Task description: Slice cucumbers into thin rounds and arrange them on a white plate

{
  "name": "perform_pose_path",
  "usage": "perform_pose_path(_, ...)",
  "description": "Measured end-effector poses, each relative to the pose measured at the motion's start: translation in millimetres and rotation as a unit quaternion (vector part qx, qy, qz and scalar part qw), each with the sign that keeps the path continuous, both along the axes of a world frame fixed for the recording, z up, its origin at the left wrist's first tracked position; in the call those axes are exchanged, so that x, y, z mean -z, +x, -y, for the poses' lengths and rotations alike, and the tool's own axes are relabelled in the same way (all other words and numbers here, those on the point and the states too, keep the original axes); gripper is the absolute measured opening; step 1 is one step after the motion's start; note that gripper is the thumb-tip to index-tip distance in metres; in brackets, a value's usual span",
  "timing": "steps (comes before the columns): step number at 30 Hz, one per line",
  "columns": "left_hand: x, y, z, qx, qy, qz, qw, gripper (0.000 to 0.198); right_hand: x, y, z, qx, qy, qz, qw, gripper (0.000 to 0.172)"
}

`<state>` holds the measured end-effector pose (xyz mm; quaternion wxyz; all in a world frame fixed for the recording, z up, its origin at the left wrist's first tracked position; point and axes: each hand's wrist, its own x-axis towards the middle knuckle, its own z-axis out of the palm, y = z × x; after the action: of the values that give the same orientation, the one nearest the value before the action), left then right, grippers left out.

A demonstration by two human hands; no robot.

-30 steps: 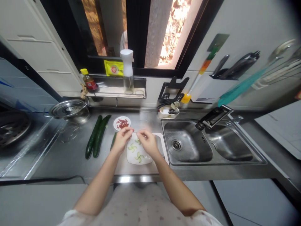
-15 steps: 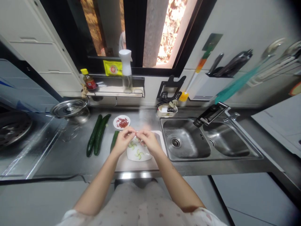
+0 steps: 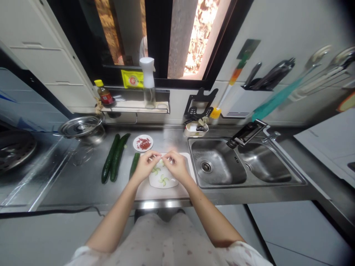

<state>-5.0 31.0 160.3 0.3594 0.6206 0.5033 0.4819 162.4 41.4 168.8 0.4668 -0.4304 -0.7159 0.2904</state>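
Observation:
My left hand (image 3: pixel 146 165) and my right hand (image 3: pixel 174 165) meet fingertip to fingertip over the far end of a white plate (image 3: pixel 163 179). Both pinch something small between them; it looks like a thin cucumber slice, but I cannot make it out. The plate carries cucumber slices arranged in little pinwheels (image 3: pixel 163 180) and rests on a white cutting board (image 3: pixel 155 192) at the counter's front edge. A piece of cucumber (image 3: pixel 134 164) lies just left of my left hand.
Two whole cucumbers (image 3: pixel 113 158) lie on the steel counter to the left, a small dish of red bits (image 3: pixel 143 143) behind the board. A double sink (image 3: pixel 238 166) with a tap is on the right, a lidded pot (image 3: pixel 81 128) at the back left, bottles on a shelf.
My hands have drawn closer together until the fingertips touch over the plate. The view has shifted slightly; the plate and cucumbers stay put.

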Motion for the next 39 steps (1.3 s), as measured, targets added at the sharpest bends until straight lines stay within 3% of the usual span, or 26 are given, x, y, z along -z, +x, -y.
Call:
perform_pose_path(4, 4.7, 1.2, -1.7, 0.017, 0.002, -0.034, 0.999, 0.021, 10.3, 5.0, -4.2, -0.003, 0.042, 0.038, 0.998, 0.016)
perform_pose_path(11, 22.6, 1.8, -8.5, 0.013, -0.016, -0.054, 0.998, 0.022, 29.5, 9.7, -13.1, -0.027, 0.046, 0.079, 0.995, 0.015)
perform_pose_path(14, 40.7, -1.3, -15.1, -0.009, -0.039, -0.065, 0.997, 0.027, 45.0, 14.6, -22.6, -0.027, 0.039, 0.108, 0.993, 0.013)
perform_pose_path(19, 79.1, -5.3, -28.9, -0.103, -0.108, -0.149, 0.977, 0.023, 82.8, 25.2, -44.9, 0.008, -0.020, 0.240, 0.970, 0.009)
perform_pose_path(25, 107.8, 2.2, -45.0, -0.080, -0.167, -0.279, 0.942, 0.016, 109.1, 22.1, -57.7, -0.010, -0.079, 0.404, 0.911, 0.017)
perform_pose_path(30, 119.3, 11.8, -53.5, -0.065, -0.179, -0.352, 0.916, 0.016, 118.4, 14.1, -60.2, -0.047, -0.086, 0.452, 0.887, 0.024)
perform_pose_path(39, 121.3, 25.0, -61.7, -0.038, -0.204, -0.390, 0.897, 0.018, 131.2, 8.7, -65.2, -0.083, -0.061, 0.486, 0.868, 0.026)
